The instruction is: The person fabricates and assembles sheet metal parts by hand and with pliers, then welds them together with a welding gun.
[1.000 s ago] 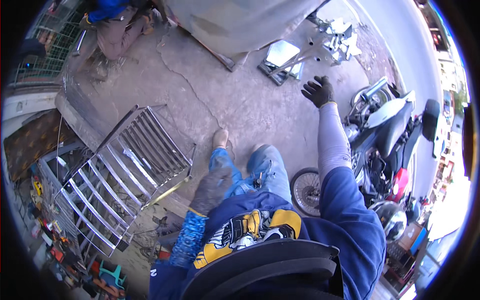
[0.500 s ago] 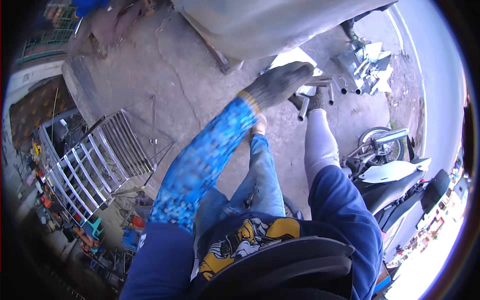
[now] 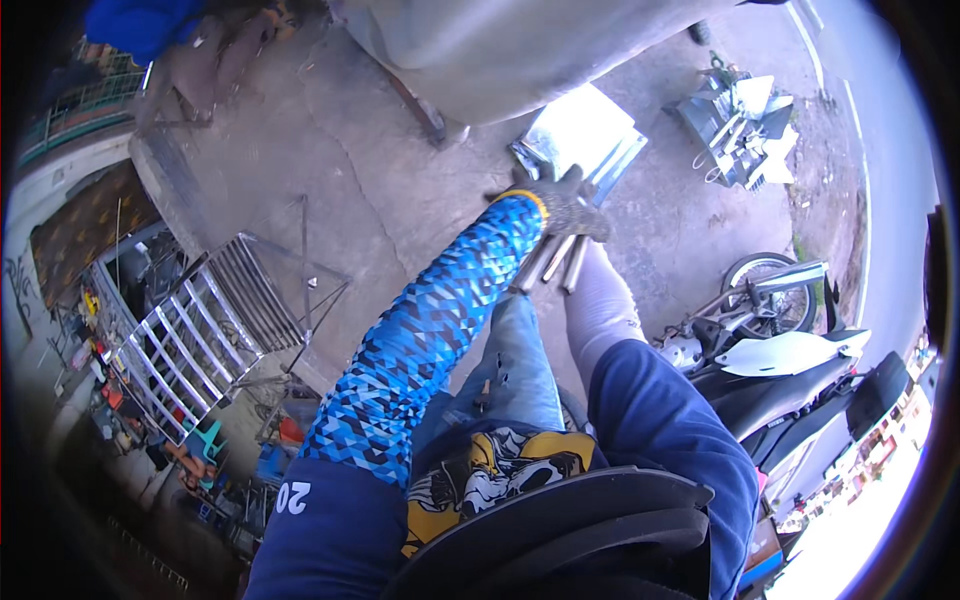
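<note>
In front of my legs, my left hand (image 3: 553,196), in a dark grey work glove under a blue patterned sleeve, spreads its fingers over the far end of several short metal tubes (image 3: 552,262). The tubes point back toward me with their ends bunched together. My right hand (image 3: 590,222), also gloved and below a pale sleeve, is closed around the tubes from the right; my left hand hides part of it. Just beyond both hands a shiny stack of sheet metal (image 3: 585,130) lies on the concrete floor.
A large grey covered object (image 3: 510,50) stands ahead. Metal offcuts (image 3: 740,130) are heaped at the far right, with a parked motorcycle (image 3: 775,350) nearer. On the left stand a slatted metal frame (image 3: 200,340) and clutter including a green stool (image 3: 207,440).
My left hand has come down from its blurred reach, its fingers now spread. My right hand has drawn the tubes inward and left, bringing the two hands together. More of the sheet metal shows.
</note>
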Demonstrator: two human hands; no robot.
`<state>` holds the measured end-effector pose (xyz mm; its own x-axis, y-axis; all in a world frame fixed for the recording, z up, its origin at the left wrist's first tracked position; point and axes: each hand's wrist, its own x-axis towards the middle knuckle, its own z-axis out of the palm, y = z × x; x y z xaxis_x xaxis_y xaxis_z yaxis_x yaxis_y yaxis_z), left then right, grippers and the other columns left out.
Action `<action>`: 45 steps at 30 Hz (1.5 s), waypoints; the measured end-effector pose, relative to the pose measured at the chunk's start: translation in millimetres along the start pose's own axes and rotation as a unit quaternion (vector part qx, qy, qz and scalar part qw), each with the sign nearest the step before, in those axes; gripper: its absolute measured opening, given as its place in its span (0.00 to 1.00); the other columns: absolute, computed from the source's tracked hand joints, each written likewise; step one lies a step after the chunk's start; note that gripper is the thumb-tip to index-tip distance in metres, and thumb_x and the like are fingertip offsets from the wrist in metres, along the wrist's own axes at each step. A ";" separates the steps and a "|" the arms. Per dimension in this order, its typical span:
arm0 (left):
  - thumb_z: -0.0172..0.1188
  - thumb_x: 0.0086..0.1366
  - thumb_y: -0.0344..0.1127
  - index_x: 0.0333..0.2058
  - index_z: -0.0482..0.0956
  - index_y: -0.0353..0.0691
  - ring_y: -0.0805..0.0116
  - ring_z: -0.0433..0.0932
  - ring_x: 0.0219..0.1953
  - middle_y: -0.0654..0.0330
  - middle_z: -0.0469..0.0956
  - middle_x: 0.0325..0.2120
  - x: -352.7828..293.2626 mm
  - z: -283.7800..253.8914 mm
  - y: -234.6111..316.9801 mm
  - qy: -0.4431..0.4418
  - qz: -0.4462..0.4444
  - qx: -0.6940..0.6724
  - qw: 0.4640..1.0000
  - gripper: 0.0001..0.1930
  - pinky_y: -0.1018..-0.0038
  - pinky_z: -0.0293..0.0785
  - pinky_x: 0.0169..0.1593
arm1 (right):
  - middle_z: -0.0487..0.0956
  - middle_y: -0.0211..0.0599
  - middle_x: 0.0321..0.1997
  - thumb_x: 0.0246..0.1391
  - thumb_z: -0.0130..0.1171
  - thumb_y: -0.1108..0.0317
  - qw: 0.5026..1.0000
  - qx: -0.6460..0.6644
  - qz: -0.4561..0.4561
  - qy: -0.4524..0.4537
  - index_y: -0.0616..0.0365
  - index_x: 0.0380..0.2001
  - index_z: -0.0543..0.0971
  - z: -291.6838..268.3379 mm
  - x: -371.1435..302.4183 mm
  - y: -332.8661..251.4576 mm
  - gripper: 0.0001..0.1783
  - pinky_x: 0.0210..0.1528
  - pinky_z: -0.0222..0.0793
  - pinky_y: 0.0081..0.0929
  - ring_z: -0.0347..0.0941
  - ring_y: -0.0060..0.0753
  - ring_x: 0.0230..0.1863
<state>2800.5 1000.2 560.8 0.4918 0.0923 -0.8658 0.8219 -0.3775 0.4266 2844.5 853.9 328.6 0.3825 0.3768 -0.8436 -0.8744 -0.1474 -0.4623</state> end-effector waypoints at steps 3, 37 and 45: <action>0.66 0.43 0.67 0.73 0.43 0.60 0.36 0.54 0.70 0.34 0.51 0.67 10.0 9.3 -43.2 -0.065 -0.066 -0.064 0.994 0.61 0.51 0.55 0.69 | 0.76 0.59 0.49 0.44 0.67 0.44 0.999 -0.027 0.019 -0.031 0.57 0.52 0.71 12.7 1.3 39.9 0.37 0.54 0.71 0.66 0.74 0.64 0.50; 0.71 0.52 0.47 0.73 0.35 0.55 0.41 0.78 0.53 0.36 0.71 0.53 -10.8 102.0 -77.6 -0.083 -0.209 0.060 0.973 0.59 0.54 0.76 0.55 | 0.74 0.34 0.23 0.39 0.71 0.70 0.965 -0.097 0.240 0.045 0.55 0.51 0.73 -37.2 113.8 118.8 0.32 0.20 0.69 0.34 0.72 0.32 0.23; 0.68 0.52 0.41 0.73 0.37 0.53 0.44 0.81 0.47 0.38 0.74 0.48 -25.7 127.8 -118.7 -0.075 -0.197 0.075 0.975 0.57 0.54 0.78 0.50 | 0.74 0.37 0.24 0.47 0.67 0.63 0.963 0.033 0.260 0.060 0.55 0.29 0.77 -39.3 117.9 167.5 0.11 0.31 0.80 0.45 0.74 0.38 0.24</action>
<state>2653.7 924.9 499.0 0.0895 0.1251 -0.9881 0.8812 -0.4723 0.0201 2754.9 837.7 141.0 -0.0850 0.1590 -0.9836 -0.9724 -0.2287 0.0470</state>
